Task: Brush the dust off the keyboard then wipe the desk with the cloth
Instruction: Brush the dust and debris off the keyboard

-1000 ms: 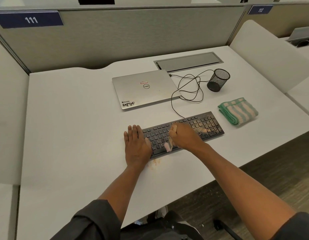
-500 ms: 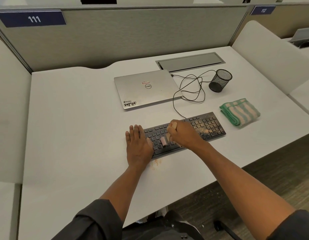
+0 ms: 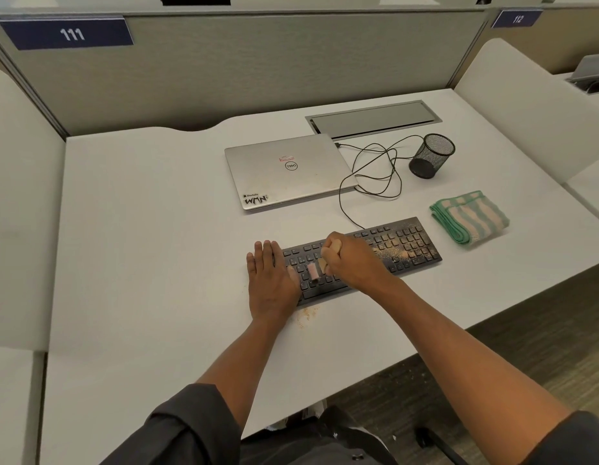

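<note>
Gripping a brush (image 3: 314,272), the right hand (image 3: 353,260) works the keyboard (image 3: 392,246); flat left hand (image 3: 269,280) steadies it on the desk (image 3: 140,246).

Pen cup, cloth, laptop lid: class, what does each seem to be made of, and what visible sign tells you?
Pen cup: black wire mesh, likely metal; the weave is see-through.
Cloth: soft woven fabric, probably terry; folded layers, green and beige stripes.
Laptop lid: matte silver, metal or painted plastic; even dull sheen.

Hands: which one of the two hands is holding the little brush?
The right hand holds the brush, fingers curled around its handle over the keyboard. The left hand lies flat, fingers straight, on the keyboard's left end.
</note>
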Demonstrator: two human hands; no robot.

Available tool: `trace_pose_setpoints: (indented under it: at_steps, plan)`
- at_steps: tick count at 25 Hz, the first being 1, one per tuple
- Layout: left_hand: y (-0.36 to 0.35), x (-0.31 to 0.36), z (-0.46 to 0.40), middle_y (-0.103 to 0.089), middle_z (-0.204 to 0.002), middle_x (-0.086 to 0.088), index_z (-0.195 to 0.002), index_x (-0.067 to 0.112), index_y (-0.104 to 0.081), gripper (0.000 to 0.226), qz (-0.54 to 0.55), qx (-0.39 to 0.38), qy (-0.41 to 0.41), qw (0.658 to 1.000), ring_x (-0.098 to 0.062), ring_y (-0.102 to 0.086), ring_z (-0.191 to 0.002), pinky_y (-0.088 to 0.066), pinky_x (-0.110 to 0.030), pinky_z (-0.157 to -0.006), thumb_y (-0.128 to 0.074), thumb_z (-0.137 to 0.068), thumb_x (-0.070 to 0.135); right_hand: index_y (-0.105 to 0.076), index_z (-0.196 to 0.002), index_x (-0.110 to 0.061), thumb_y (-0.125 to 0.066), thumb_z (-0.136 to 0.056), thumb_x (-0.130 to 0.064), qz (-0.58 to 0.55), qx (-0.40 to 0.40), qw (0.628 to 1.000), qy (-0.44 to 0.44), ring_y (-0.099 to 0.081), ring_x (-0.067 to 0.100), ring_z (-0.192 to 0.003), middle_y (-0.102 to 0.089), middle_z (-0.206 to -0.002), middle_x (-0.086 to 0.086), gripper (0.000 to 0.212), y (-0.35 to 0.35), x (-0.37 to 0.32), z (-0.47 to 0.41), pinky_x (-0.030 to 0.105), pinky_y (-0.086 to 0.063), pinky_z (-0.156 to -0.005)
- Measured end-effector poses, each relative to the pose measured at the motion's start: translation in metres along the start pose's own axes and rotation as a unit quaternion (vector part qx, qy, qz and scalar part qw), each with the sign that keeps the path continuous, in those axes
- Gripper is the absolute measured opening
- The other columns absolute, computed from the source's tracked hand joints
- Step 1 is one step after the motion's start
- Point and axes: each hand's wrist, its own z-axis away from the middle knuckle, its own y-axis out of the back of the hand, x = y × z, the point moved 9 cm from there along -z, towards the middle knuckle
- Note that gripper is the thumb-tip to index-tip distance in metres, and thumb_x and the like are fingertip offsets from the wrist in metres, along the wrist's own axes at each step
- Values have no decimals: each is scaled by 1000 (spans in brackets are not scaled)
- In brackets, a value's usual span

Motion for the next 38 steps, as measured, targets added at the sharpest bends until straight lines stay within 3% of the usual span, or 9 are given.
trace_pose_setpoints:
  at_steps: [4, 9, 14, 19, 22, 28, 33, 38]
  plan:
    - [2, 1, -1, -23, -164, -20, -157, -2, -22, 78, 3, 17, 1, 1000, -33, -10, -155, 3, -44, -126, -9, -91, 39, -64, -84, -11, -45, -93, -27, 58, -14, 998, -2, -66, 25, -75, -71, -75, 5, 26, -5, -2, 3, 42, -55, -74]
    - [-1, -1, 0, -18, -166, -20, -158, -1, -17, 66, -1, -1, 1, 1000, -33, -5, -156, 6, -43, -126, -27, -101, 31, -61, -87, -17, -46, -93, -31, -15, 0, 1000, 15, -68, 23, -74, -71, -74, 2, 22, -5, -10, 1, 43, -56, -73]
    - [0, 0, 0, -17, -166, -20, -158, -1, -17, 66, -1, -1, 3, 1000, -33, -5, -156, 4, -44, -127, -33, -102, 30, -65, -83, -10, -47, -95, -23, 43, -19, 999, 6, -68, 25, -75, -71, -73, 5, 25, -11, -6, 5, 40, -55, -74]
    - [1, 0, 0, -18, -166, -19, -158, -1, -17, 71, -8, -1, 4, 1000, -33, -6, -156, 3, -45, -127, -17, -98, 36, -61, -88, -19, -49, -96, -26, -34, 16, 999, 24, -67, 21, -74, -71, -76, 1, 15, -7, -8, 12, 42, -56, -70]
    - [1, 1, 0, -15, -167, -19, -159, -1, -14, 67, -1, -6, 5, 1000, -32, -2, -156, 6, -44, -126, -32, -103, 31, -61, -86, -13, -48, -96, -22, -3, 2, 1000, 14, -67, 25, -73, -70, -74, 4, 19, -15, -6, 15, 44, -55, -71]
    - [2, 2, 0, -15, -167, -19, -159, -1, -14, 66, 5, -6, 5, 1000, -32, -2, -156, 5, -44, -127, -33, -103, 29, -62, -81, -15, -48, -94, -22, -12, 24, 999, 17, -67, 23, -71, -70, -70, 3, 20, -5, -5, 15, 42, -55, -69]
    - [4, 1, 0, -20, -165, -20, -158, -1, -19, 67, 5, 5, 5, 1000, -33, -7, -156, 3, -45, -127, -36, -101, 29, -60, -83, -18, -39, -94, -30, 73, 60, 995, -22, -64, 22, -68, -67, -70, 1, 27, 11, 13, 11, 39, -54, -64]
    - [2, 1, 0, -23, -164, -21, -157, -2, -22, 71, -2, 12, 6, 1000, -34, -10, -155, 1, -46, -127, -21, -96, 34, -62, -91, -17, -49, -101, -24, -83, 34, 994, -61, -69, 9, -72, -73, -70, -3, 17, 6, 19, 11, 26, -48, -67]
